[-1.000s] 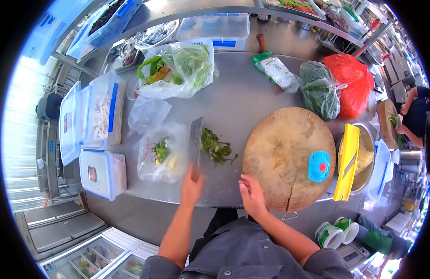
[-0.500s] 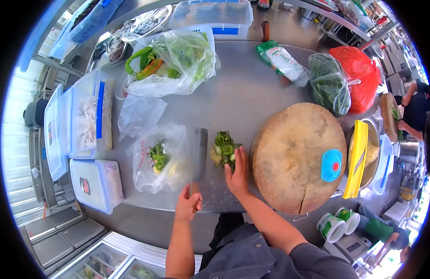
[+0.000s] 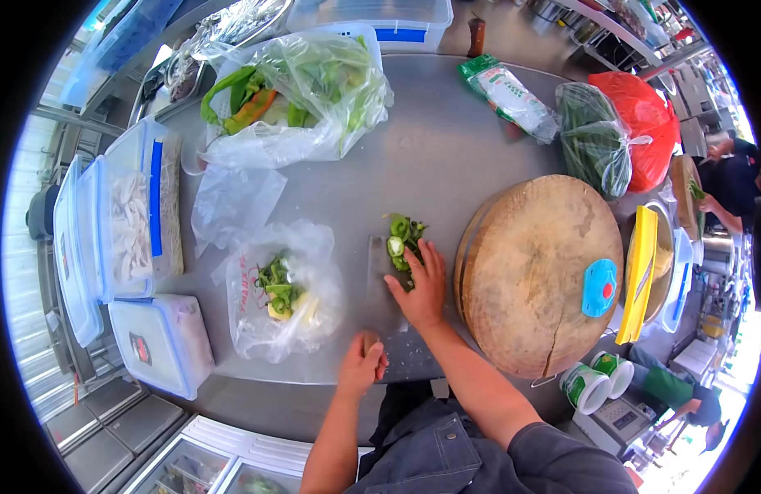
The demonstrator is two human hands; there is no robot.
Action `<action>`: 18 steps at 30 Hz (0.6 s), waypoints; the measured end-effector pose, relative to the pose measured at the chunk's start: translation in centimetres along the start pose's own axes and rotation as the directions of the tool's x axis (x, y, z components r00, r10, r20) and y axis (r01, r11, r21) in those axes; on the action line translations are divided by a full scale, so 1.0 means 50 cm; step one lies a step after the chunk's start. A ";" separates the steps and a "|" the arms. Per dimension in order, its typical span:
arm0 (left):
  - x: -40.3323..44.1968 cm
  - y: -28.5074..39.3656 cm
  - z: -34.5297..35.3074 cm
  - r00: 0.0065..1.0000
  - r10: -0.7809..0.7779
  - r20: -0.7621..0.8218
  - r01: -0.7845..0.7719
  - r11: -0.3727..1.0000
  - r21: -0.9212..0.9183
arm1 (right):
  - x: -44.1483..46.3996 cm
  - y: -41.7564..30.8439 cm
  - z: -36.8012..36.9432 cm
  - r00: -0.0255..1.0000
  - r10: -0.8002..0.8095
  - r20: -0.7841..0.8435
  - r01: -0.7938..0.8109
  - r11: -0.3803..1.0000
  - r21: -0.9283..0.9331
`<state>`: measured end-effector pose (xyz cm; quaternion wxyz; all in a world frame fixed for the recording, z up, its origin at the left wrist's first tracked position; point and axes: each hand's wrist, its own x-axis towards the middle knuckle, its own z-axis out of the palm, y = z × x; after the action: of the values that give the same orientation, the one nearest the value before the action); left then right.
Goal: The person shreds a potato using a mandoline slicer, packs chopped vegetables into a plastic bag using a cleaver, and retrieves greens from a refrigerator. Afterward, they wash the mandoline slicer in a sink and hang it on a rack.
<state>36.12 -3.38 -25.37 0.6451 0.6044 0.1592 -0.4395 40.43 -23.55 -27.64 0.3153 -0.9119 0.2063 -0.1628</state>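
Observation:
My left hand [image 3: 362, 362] is closed around the handle of a cleaver [image 3: 380, 284], whose blade lies low over the steel table beside a small heap of green pepper pieces [image 3: 403, 235]. From the other side, my right hand [image 3: 421, 288] rests on the heap with its fingers apart, partly covering it. To the left sits a clear plastic bag [image 3: 318, 263], its mouth spread, holding more green pepper trimmings [image 3: 275, 284] and some pale yellow pieces.
A round wooden chopping block [image 3: 537, 263] with a blue item [image 3: 599, 288] on it stands right. Lidded plastic boxes [image 3: 162, 346] line the left. Behind are a bag of peppers [image 3: 314, 107], a white-green packet [image 3: 508, 99] and a red bag [image 3: 648, 136]. Other people work far right.
The cleaver has moved right, away from the bag and up against the pepper pieces. More trimmings show in the bag, and the heap by my right hand is smaller.

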 end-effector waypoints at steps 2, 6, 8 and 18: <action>0.005 0.002 0.014 0.997 -0.060 0.055 0.055 0.995 0.085 | -0.003 0.009 0.010 0.999 0.037 -0.038 -0.034 0.996 0.081; -0.004 0.022 0.023 0.988 -0.110 0.111 0.111 0.994 0.000 | -0.008 0.005 -0.005 0.993 0.091 -0.075 -0.075 0.978 0.195; -0.026 0.037 0.027 0.981 -0.148 0.128 0.156 0.986 -0.055 | -0.010 -0.017 -0.022 0.993 0.092 -0.075 -0.075 0.976 0.204; -0.217 0.147 -0.051 0.990 0.126 -0.062 -0.132 0.987 -0.097 | 0.046 -0.290 -0.081 0.986 -0.086 -0.144 0.134 0.919 0.370</action>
<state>36.41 2.19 -13.23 0.6973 0.5919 0.1595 -0.3714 44.66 -16.34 -14.89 0.4622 -0.8320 0.1389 -0.2735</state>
